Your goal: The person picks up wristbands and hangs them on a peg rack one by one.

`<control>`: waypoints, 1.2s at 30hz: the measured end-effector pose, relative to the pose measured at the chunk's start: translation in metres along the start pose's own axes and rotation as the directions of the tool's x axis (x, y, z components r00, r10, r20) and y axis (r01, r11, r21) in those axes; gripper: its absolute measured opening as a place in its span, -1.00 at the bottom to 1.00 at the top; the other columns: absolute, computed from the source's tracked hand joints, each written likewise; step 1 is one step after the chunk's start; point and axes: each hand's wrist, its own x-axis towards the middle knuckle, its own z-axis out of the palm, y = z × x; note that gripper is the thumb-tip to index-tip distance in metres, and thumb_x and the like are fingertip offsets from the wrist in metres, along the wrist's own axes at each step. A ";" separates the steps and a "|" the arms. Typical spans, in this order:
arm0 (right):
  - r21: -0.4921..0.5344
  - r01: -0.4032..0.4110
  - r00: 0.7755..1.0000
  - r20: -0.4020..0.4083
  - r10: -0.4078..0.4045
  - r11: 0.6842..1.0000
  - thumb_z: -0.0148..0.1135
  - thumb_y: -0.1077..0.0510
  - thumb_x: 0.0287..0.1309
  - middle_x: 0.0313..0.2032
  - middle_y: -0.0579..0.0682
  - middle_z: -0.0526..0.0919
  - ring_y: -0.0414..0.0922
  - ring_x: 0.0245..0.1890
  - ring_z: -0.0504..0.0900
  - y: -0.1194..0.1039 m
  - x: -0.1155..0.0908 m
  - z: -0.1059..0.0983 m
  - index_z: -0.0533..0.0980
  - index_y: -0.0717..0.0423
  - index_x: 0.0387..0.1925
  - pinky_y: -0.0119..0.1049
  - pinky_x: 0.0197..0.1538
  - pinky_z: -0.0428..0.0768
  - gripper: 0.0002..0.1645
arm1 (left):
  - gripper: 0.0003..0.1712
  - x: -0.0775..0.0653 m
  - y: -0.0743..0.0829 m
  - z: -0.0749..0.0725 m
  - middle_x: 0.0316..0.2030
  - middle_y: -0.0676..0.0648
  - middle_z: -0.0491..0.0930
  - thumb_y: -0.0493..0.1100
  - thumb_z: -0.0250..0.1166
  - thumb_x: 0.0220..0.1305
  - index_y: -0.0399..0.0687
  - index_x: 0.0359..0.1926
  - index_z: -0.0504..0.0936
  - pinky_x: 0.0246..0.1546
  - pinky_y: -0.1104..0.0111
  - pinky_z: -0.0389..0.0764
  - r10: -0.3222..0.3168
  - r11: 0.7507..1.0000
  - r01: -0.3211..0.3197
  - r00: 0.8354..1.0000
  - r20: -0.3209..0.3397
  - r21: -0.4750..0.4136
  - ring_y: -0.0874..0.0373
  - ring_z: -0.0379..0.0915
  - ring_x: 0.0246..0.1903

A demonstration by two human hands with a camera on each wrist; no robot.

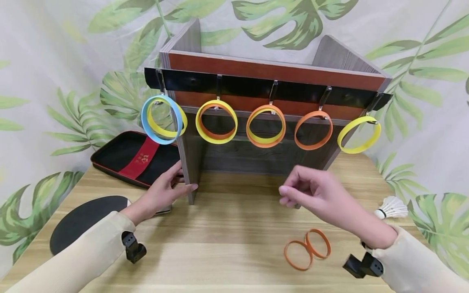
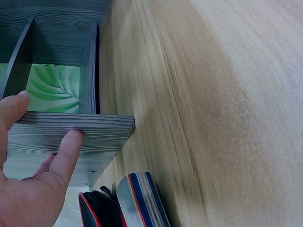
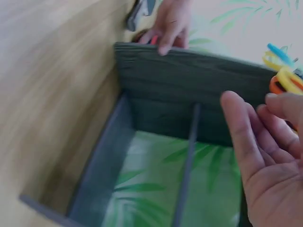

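Note:
A grey wood-grain shelf unit (image 1: 186,158) stands on the table, with a black hook rail (image 1: 245,86) across its front. My left hand (image 1: 161,197) grips the lower front edge of its left side panel, thumb on one face and fingers on the other. In front of the shelf, my right hand (image 1: 322,193) hovers with loosely bent fingers, holding nothing. Rings hang from the hooks: a blue ring (image 1: 144,118) with a yellow one, two yellow-and-orange pairs, a single orange ring (image 1: 296,136) and a single yellow ring (image 1: 348,149). Two orange wristband-like rings (image 1: 307,266) lie touching on the table.
A black case (image 1: 113,156) with a red band lies open at the left. Nearer is a black-faced table tennis paddle (image 1: 88,221), partly under the left forearm. A white shuttlecock (image 1: 395,207) sits by the right forearm. Leaf-patterned cloth (image 1: 432,122) hangs behind the table.

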 end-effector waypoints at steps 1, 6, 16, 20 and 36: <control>0.003 -0.018 1.000 0.022 0.018 1.000 0.31 0.24 0.41 -0.39 -0.05 0.78 -0.29 -0.39 0.78 0.005 -0.004 0.000 0.60 0.18 -0.28 -0.28 -0.30 0.77 -0.90 | -0.01 0.000 0.000 0.000 0.40 -0.30 0.45 -0.14 0.36 0.45 0.25 0.69 0.00 0.03 0.52 0.62 -0.003 1.000 0.003 1.000 0.001 0.002 -0.26 0.49 0.31; -0.008 -0.159 0.978 0.134 0.158 0.987 0.27 0.19 0.45 -0.38 0.00 0.77 -0.32 -0.37 0.75 0.033 -0.023 0.002 0.62 0.17 -0.24 -0.28 -0.25 0.79 -0.87 | -0.01 0.000 0.001 0.000 0.40 -0.30 0.45 -0.13 0.37 0.45 0.25 0.69 0.00 0.08 0.42 0.64 -0.010 1.000 0.010 1.000 0.001 0.013 -0.24 0.50 0.29; -0.110 -0.325 0.909 0.238 0.342 0.939 0.31 0.22 0.37 -0.47 -0.06 0.68 -0.41 -0.50 0.56 0.099 -0.061 0.017 0.63 0.22 -0.28 -0.39 -0.41 0.64 -0.88 | -0.03 0.001 0.001 0.001 0.38 -0.29 0.48 -0.13 0.36 0.45 0.23 0.68 0.02 0.11 0.31 0.66 -0.014 1.000 0.014 1.000 0.000 0.020 -0.23 0.51 0.26; -0.214 -0.303 0.902 0.252 0.352 0.929 0.37 0.19 0.32 -0.48 -0.20 0.62 -0.46 -0.49 0.44 0.111 -0.070 0.023 0.64 0.12 -0.33 -0.47 -0.40 0.51 -0.90 | -0.03 0.001 0.001 0.001 0.39 -0.29 0.47 -0.13 0.36 0.45 0.23 0.68 0.02 0.14 0.24 0.66 -0.010 1.000 0.010 1.000 0.001 0.022 -0.23 0.50 0.25; -0.310 -0.274 0.889 0.280 0.363 0.910 0.40 0.28 0.23 -0.57 -0.26 0.52 -0.48 -0.56 0.35 0.116 -0.080 0.032 0.54 0.03 -0.48 -0.50 -0.47 0.41 -0.77 | -0.04 0.003 0.000 0.000 0.40 -0.29 0.46 -0.12 0.37 0.44 0.20 0.68 0.04 0.09 0.42 0.64 0.015 1.000 -0.015 1.000 0.005 0.025 -0.24 0.51 0.28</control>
